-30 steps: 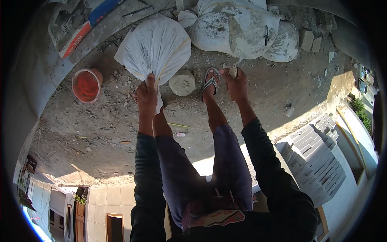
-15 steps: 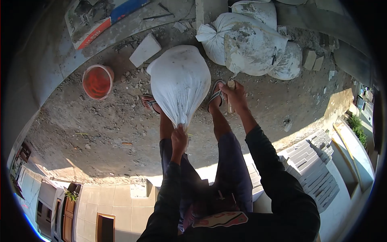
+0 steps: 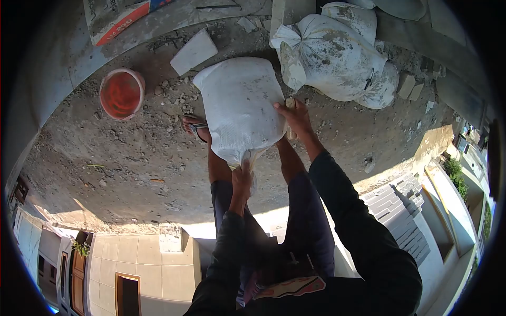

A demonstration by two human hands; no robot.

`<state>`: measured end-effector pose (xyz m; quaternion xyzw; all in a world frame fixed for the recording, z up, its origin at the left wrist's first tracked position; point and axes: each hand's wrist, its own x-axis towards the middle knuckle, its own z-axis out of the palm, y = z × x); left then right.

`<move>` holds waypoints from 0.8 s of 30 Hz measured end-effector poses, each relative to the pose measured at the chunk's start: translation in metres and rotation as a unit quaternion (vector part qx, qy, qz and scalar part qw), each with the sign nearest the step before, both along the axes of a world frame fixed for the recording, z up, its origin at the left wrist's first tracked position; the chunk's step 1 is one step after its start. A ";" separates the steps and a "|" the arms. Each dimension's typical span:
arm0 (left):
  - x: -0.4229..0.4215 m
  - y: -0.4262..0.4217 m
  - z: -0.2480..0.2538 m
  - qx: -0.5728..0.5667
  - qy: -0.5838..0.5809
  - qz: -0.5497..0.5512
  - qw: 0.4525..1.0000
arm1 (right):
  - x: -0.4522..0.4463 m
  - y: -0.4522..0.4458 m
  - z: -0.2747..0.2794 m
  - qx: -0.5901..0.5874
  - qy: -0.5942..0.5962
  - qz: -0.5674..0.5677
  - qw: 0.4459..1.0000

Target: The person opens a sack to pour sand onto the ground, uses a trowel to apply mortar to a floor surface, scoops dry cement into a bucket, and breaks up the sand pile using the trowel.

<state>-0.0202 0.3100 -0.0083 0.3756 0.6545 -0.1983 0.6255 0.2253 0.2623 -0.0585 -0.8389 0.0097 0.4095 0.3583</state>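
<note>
A full white sack (image 3: pixel 242 100) lies between my feet, its gathered neck toward me. My left hand (image 3: pixel 242 179) is closed around that neck. My right hand (image 3: pixel 297 118) is at the sack's right side, wrapped round a light-coloured tool handle (image 3: pixel 290 103); a greyish, dusty blade (image 3: pixel 291 66) shows just beyond it. The fingers of my right hand are close to the sack's side, and whether they touch it I cannot tell.
An orange-red bucket (image 3: pixel 122 94) stands at the left. Near it lies a pale block (image 3: pixel 194 51). Several dirty white sacks (image 3: pixel 337 58) are piled at the upper right. A printed bag (image 3: pixel 113 18) lies upper left, and stacked grey blocks (image 3: pixel 400 210) stand at the right.
The white sack has swung down from my left hand's lift and turned, its bulk now broad between my feet. My right hand has moved left to the sack's side with the handle in it.
</note>
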 end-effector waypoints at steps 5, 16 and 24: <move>0.005 0.007 0.003 0.016 -0.026 -0.003 1.000 | 0.008 0.010 0.011 -0.008 0.003 0.029 1.000; 0.031 0.053 0.048 -0.004 -0.027 0.087 0.996 | 0.023 0.037 0.010 -0.038 -0.046 0.040 0.997; 0.031 0.085 0.054 0.094 -0.146 -0.043 0.984 | 0.085 0.043 -0.005 -0.041 -0.139 0.024 0.989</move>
